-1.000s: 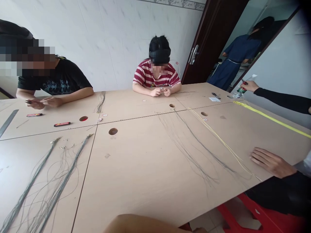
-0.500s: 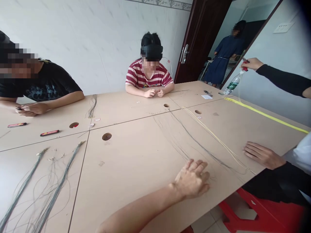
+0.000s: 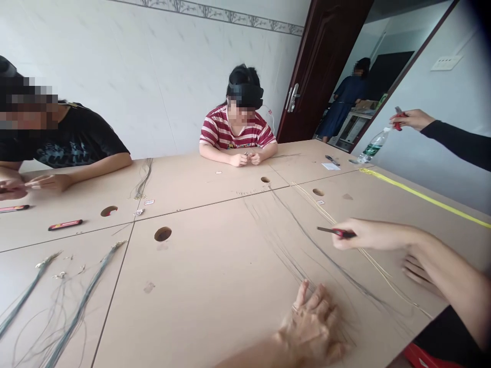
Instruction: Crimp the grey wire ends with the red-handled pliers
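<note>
My left hand point(image 3: 314, 327) lies flat near the table's front edge, fingers spread, on a fan of thin grey wires point(image 3: 307, 240) that runs away toward the table's middle. My right hand point(image 3: 364, 235) hovers over the wires farther right, closed on a small red-handled tool point(image 3: 335, 231) whose dark tip points left. Thin yellow strands point(image 3: 368, 255) run under that hand, beside the grey ones.
A neighbour's hand point(image 3: 418, 268) rests on the table behind my right forearm. Across the wooden table point(image 3: 215, 266) sit a person in a striped shirt point(image 3: 238, 134) and one in black point(image 3: 72, 140). More wire bundles point(image 3: 76, 306) lie left. A water bottle point(image 3: 374, 145) and yellow tape point(image 3: 425, 197) are at the right.
My right hand has come in from the right holding the tool. My left hand has drawn back toward the table's front edge. The view has tilted up slightly.
</note>
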`<state>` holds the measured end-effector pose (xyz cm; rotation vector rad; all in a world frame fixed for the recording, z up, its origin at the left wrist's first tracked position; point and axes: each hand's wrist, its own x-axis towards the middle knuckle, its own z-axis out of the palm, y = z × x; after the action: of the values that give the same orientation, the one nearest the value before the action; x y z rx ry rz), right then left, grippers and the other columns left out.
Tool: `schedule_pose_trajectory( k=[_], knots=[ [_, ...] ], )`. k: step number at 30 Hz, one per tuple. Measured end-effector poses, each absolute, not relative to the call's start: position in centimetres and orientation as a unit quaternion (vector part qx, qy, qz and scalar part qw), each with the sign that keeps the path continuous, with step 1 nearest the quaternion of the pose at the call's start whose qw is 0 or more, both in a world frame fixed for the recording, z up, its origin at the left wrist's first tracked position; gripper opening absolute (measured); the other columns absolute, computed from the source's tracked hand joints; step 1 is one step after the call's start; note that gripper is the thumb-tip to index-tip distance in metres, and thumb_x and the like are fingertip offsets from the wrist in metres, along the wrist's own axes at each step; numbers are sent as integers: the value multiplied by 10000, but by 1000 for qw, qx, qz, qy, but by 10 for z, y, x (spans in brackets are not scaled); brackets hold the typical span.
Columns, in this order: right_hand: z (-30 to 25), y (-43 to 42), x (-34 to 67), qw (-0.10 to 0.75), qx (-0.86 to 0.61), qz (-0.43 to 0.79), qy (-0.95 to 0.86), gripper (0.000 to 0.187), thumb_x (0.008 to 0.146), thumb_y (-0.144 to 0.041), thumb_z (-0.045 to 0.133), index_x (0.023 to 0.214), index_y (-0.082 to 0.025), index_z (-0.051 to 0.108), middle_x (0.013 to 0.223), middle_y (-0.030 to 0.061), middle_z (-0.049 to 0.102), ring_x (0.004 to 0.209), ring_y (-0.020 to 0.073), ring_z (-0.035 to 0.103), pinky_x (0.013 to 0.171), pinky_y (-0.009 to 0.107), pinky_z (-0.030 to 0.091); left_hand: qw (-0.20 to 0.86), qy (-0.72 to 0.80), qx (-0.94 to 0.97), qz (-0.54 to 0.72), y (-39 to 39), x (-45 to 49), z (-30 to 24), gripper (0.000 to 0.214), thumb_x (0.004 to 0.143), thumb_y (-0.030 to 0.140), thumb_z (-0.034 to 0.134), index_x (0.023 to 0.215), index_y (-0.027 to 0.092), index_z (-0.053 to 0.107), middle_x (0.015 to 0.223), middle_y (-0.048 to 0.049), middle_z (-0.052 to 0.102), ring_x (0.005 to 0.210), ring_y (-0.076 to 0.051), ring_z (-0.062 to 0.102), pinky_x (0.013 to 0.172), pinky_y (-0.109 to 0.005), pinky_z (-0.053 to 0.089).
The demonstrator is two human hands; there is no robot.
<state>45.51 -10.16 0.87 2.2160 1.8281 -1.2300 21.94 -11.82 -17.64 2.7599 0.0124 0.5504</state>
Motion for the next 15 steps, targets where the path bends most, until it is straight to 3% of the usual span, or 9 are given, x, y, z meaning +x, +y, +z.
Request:
schedule_pose_trajectory(
  k=[6,10,13,15],
  knots=[
    [4,39,445,25,698,-395,596,153,822,-267,640,758,-145,575,669,-22,519,630,90,485,622,225,387,85,9,964,252,-122,231,-199,567,919,544,433,1265,111,557,1285,-122,634,1364,-297,401,1108,-544,345],
    [-24,112,444,60,733,-374,565,245,925,-345,578,1038,-129,604,962,39,628,790,132,610,700,301,531,39,26,959,279,-128,247,-216,297,886,387,569,1063,175,681,1146,-86,706,1220,-291,558,1069,-502,412],
    [-43,149,441,71,756,-356,545,313,930,-343,576,1169,-141,579,1132,80,614,949,182,626,805,375,548,25,30,966,254,-132,265,-213,166,867,289,590,933,236,733,983,-53,750,1062,-275,646,1036,-510,450],
    [-53,166,438,71,768,-345,535,335,928,-343,578,1198,-145,569,1177,90,600,996,198,618,840,399,542,9,27,977,212,-131,277,-205,193,856,234,577,882,287,760,910,-52,754,985,-273,666,993,-523,480]
  ],
)
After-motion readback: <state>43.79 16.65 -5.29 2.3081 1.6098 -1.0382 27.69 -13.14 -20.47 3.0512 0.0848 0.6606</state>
